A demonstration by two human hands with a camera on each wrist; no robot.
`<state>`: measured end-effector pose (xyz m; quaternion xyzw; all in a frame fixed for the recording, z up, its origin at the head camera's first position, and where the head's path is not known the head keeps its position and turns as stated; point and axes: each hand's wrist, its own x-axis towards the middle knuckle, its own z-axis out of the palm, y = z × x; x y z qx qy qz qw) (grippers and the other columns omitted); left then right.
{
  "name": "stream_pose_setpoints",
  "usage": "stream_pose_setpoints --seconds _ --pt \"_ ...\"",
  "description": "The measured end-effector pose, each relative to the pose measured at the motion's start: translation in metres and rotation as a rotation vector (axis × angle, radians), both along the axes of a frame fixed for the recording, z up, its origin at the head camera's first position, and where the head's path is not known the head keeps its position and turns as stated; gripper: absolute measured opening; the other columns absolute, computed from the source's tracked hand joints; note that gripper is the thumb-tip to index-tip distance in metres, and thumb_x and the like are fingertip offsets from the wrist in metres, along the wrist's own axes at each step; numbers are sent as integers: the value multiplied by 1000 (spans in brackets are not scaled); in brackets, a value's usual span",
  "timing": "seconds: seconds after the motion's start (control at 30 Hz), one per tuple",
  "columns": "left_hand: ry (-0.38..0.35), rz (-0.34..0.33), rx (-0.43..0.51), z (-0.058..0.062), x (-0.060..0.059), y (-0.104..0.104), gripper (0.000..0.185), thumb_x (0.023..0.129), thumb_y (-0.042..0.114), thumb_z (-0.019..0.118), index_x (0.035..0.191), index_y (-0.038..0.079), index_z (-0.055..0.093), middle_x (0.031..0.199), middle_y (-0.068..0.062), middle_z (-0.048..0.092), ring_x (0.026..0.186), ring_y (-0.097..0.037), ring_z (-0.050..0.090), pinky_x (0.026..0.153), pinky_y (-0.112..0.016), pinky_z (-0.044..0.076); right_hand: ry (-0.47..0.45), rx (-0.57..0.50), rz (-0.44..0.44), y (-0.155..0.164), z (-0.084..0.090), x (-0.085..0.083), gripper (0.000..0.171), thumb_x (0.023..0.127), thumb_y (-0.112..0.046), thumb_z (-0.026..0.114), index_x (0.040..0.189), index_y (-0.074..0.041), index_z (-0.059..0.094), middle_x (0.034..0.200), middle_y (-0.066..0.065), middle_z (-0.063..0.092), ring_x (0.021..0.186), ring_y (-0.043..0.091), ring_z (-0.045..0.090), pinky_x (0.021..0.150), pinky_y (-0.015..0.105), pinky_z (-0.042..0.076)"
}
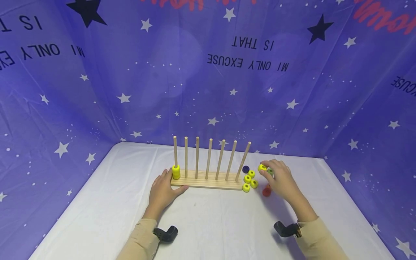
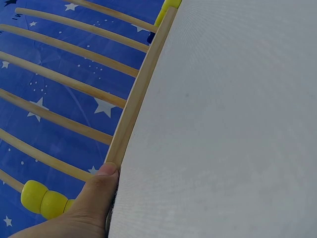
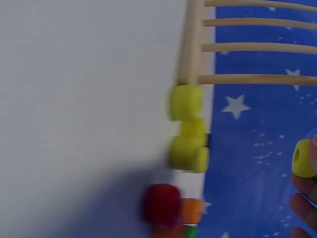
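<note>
We pinch yellow bead (image 1: 261,167) in right hand (image 1: 282,179) fingertips, right of centre, beside loose beads (image 1: 249,180). Left hand (image 1: 163,190), fingers relaxed, steadies peg rack (image 1: 208,182). Next, we judge: lift, align hole over peg.

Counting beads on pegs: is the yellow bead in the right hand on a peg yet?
No. The yellow bead is pinched in the right hand, off the pegs.
</note>
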<state>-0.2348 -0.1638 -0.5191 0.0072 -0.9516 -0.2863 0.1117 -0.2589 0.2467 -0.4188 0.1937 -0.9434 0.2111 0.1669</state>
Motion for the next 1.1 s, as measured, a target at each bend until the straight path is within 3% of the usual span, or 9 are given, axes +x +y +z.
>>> stream_pose_setpoints --seconds 0.23,0.47,0.8,1.1 --pt "-5 1 14 1 1 0 101 71 68 67 146 9 34 148 -19 38 140 -36 31 117 -51 24 39 -24 16 -10 41 -9 30 94 -24 58 120 -9 59 116 13 60 119 39 47 103 61 31" --pt "-16 7 14 2 2 0 101 71 67 68 146 9 33 149 -20 37 140 -37 31 117 -52 23 98 -57 14 -27 72 -17 32 94 -21 59 124 -9 58 116 11 58 107 30 49 95 49 36" --pt "-6 5 1 2 1 0 101 71 67 67 145 8 35 148 -21 38 140 -37 32 117 -52 24 126 -83 42 -49 101 -22 33 94 -26 58 123 -11 58 116 8 58 108 26 47 92 46 37" --pt "-15 4 -9 3 1 1 101 71 68 66 145 7 34 148 -21 38 140 -37 32 117 -52 24 134 -101 73 -78 117 -22 35 96 -33 54 123 -12 59 119 7 58 113 26 47 95 48 36"
